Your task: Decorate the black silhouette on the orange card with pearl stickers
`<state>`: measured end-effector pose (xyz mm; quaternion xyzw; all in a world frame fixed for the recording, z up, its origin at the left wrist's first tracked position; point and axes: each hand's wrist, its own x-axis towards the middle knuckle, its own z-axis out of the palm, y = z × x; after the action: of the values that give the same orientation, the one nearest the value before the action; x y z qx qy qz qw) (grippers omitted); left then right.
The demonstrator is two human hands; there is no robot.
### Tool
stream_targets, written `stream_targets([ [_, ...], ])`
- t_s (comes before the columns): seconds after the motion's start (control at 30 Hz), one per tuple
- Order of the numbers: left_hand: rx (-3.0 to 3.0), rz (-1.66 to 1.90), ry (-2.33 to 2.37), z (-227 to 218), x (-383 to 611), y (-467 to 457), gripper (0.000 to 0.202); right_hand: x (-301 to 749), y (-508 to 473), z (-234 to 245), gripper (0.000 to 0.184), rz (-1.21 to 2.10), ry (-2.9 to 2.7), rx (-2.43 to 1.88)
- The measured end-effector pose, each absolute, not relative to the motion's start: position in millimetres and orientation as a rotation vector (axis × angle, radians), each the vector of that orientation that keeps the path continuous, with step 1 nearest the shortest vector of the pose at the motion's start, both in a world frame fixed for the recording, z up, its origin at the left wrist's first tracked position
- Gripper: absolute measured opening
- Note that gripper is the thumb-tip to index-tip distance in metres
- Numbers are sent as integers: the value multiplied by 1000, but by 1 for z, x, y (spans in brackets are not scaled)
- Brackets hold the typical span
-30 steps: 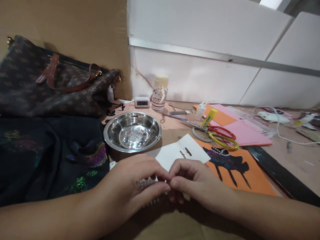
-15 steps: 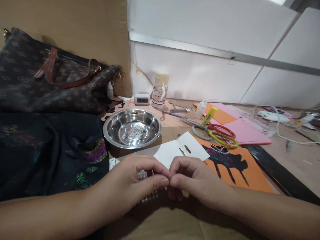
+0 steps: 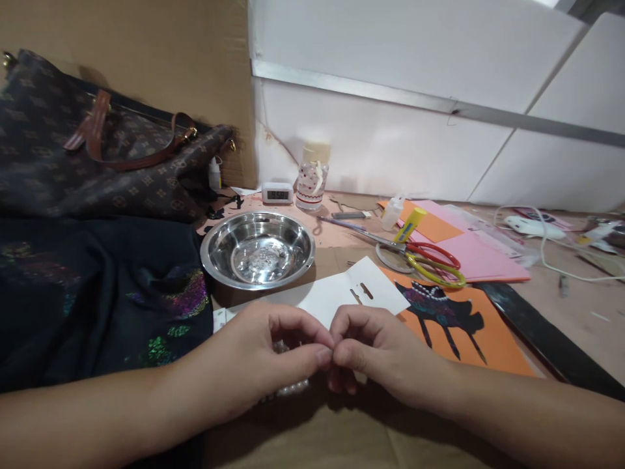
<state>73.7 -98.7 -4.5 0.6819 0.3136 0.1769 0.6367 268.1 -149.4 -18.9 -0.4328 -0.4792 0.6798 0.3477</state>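
My left hand (image 3: 273,355) and my right hand (image 3: 371,352) meet at the fingertips low in the middle of the head view. Thumb and forefinger are pinched together on each. White pearl beads (image 3: 293,387) in rows show below my left hand and through the gap behind its thumb, held in its curled fingers. Whatever lies between the touching fingertips is too small and hidden to name. Just beyond the hands is a white card (image 3: 336,293) with slots. Right of it, an orange sheet (image 3: 493,345) carries a dark cut-out (image 3: 444,309) trimmed with pearl beads.
A steel bowl (image 3: 209,254) with small shiny bits stands beyond my left hand. Scissors (image 3: 434,264), a yellow glue stick (image 3: 410,225), and pink paper (image 3: 493,260) lie right. Dark shiny cloth (image 3: 97,293) and a brown handbag (image 3: 141,189) are left. Behind stand a clock (image 3: 277,193) and jar (image 3: 312,182).
The pearl rows under my left hand have shifted and bunched, with less showing in the thumb gap. Both hands stay in nearly the same place, fingertips together.
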Motion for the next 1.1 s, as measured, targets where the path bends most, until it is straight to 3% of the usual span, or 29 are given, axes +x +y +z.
stream_targets([
  [0.67,1659,452,797,-8,71,-99,16,268,-150,-18,50,1751,-1245,-1105],
  [0.87,1700,431,846,-5,71,-104,15,269,-154,-20,33,1413,-1439,-1208],
  [1.1,1707,437,852,-4,74,-105,16,268,-158,-19,16,1263,-1575,-1155],
])
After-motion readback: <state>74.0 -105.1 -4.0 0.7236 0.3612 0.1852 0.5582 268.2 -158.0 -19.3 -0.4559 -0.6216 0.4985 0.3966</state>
